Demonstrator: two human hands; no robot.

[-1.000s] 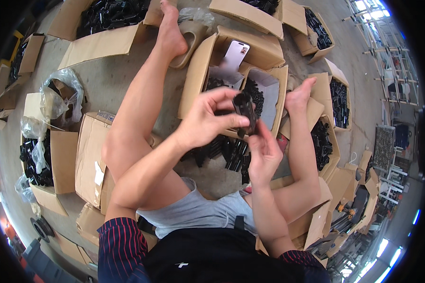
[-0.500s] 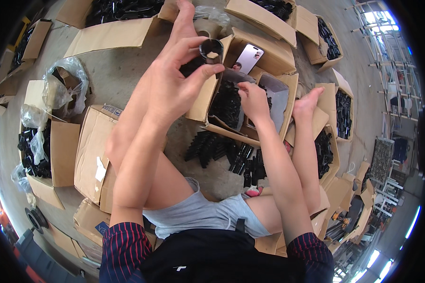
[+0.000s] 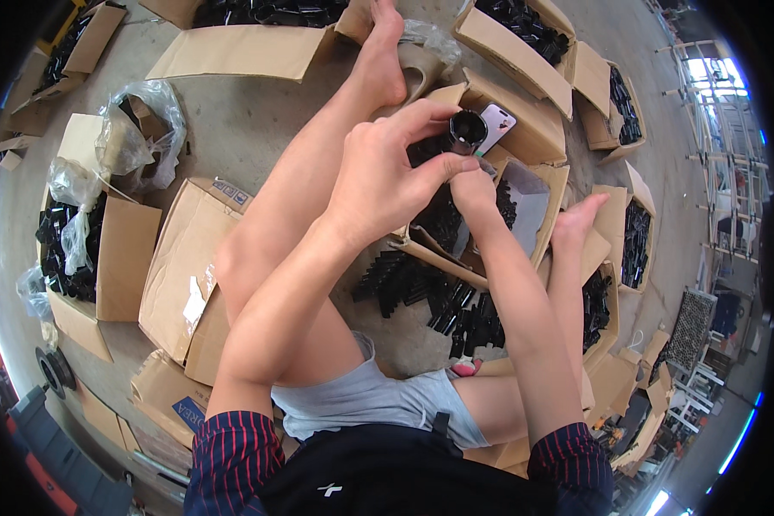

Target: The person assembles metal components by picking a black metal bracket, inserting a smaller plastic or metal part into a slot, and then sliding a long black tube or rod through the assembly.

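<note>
My left hand (image 3: 378,172) grips a short black hollow tube (image 3: 468,131) between thumb and fingers, its round open end facing up. Close beneath it is my right hand (image 3: 475,191), fingers drawn together near the left thumb; their tips are partly hidden, so I cannot make out what they hold. Both hands are above an open cardboard box (image 3: 529,119) between my legs. Small black parts (image 3: 439,222) lie in its lined compartments. A phone (image 3: 499,120) leans inside the far end of the box, partly covered by the tube.
Black pieces (image 3: 396,279) lie in rows on the floor before the box. A closed carton (image 3: 176,275) sits by my left knee. More open cartons of black parts surround me, one with a plastic bag (image 3: 159,129) beside it. Metal racks (image 3: 718,146) stand at right.
My left hand has moved right with the tube, bringing it over the phone and close to my right hand. The whole view has shifted slightly.
</note>
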